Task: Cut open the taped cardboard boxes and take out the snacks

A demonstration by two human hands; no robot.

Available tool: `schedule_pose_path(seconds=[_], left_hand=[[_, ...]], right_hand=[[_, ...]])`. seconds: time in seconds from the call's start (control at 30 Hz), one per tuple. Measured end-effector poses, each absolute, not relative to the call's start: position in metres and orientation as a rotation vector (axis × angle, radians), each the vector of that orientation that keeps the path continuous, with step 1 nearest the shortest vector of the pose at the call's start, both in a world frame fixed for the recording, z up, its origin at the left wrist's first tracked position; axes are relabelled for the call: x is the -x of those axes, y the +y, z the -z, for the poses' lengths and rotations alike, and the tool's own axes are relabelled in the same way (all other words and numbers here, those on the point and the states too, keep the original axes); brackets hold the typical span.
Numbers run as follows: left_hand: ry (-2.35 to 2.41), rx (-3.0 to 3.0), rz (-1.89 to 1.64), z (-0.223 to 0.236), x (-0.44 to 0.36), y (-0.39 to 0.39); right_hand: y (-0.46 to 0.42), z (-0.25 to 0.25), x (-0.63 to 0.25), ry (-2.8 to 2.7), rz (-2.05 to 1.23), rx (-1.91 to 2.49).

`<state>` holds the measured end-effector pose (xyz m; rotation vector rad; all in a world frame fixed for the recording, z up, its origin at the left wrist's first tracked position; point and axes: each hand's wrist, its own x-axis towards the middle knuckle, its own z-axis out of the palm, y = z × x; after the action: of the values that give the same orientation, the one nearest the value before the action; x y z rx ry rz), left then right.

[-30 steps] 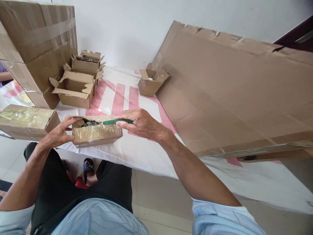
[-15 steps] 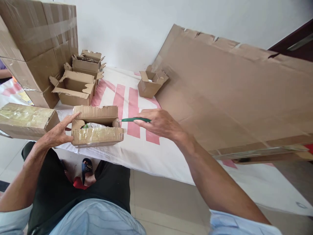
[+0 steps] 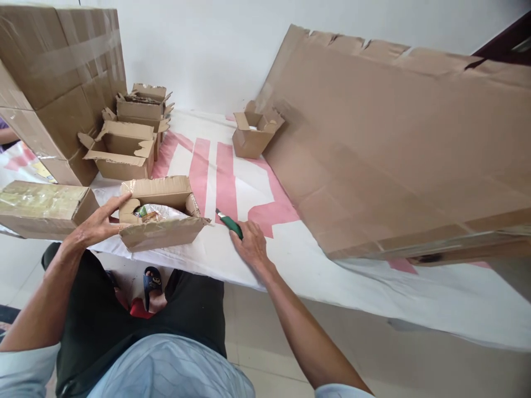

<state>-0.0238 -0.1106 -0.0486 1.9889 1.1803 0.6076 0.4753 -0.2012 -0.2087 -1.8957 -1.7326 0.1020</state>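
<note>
Our right grip (image 3: 252, 243) is closed around the green cutter (image 3: 230, 225), its tip pointing away from us and to the left. The cutter is over the counter (image 3: 265, 271), apart from the open box (image 3: 161, 235) and to its right. Our left grip (image 3: 94, 225) is clamped on the left end of that box, thumb at the near corner and a finger reaching to the raised far flap. The box sits at the near edge of the counter, in front of us, with its top spread open, and inside we see a printed plastic packet (image 3: 166, 211).

Just left of our left grip lies a taped box (image 3: 41, 207), its top covered in shiny tape. Beyond the open box, two open cartons (image 3: 120, 166) (image 3: 141, 113) stand one behind the other, beside a tall stack of big taped boxes (image 3: 78, 83). Farther right, a small carton (image 3: 251, 142) with its flaps up touches or nearly touches a large cardboard panel (image 3: 394, 143), which slants across the right side; we cannot tell which. White cloth with pink shapes covers the counter. At the far left, part of another person's arm (image 3: 7, 135) shows behind the stack. Below us are our dark trousers (image 3: 191, 315) and a dark slipper (image 3: 152, 282) on the tiled floor (image 3: 265, 342).
</note>
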Motion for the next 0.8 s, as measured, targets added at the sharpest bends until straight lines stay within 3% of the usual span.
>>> schedule_pose_path(seconds=[0.27,0.53,0.8], left_hand=[[1.171,-2.163,-0.449,0.035,0.023,-0.111],[1.182,-2.178,-0.471,0.038,0.022,-0.115],[1.189,-2.228,-0.497,0.042,0.023,-0.107]], right_hand=[[-0.171,0.16,-0.438,-1.501,-0.462,1.43],[-0.148,0.101,-0.392,-2.002,-0.414,1.154],[-0.114,0.084,-0.387,-2.248,-0.666,1.134]])
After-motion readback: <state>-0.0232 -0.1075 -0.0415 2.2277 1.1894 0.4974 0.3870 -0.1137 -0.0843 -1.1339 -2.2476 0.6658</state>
